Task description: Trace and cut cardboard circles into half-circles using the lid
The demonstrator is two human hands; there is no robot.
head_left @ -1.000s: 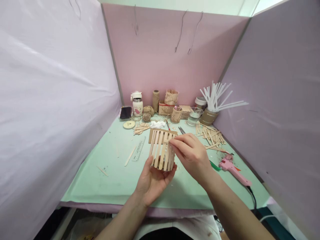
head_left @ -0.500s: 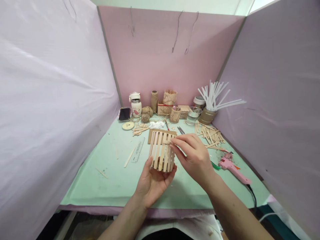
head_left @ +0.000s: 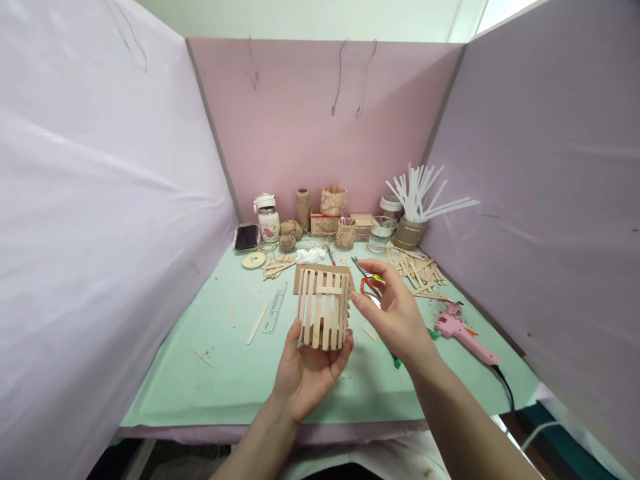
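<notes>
My left hand (head_left: 306, 370) cups a small cage-like box of popsicle sticks (head_left: 323, 307) from below, thumb on its left side and fingers on its right. A short crosspiece lies across the upper front of the box. My right hand (head_left: 393, 313) hovers just right of the box with fingers spread and nothing in them. Red-handled scissors (head_left: 369, 279) lie on the table behind that hand.
A pink glue gun (head_left: 463, 332) lies at the right with its cord running off the edge. Loose popsicle sticks (head_left: 417, 270), a cup of white sticks (head_left: 411, 230), twine balls (head_left: 289, 230), a jar (head_left: 267, 217), a phone (head_left: 247, 237) and a ruler (head_left: 276, 308) sit on the green mat (head_left: 220, 373).
My right hand has let go of the top of the stick box and drawn back to the right, opening. The crosspiece now stays on the box. The scissors have come into sight.
</notes>
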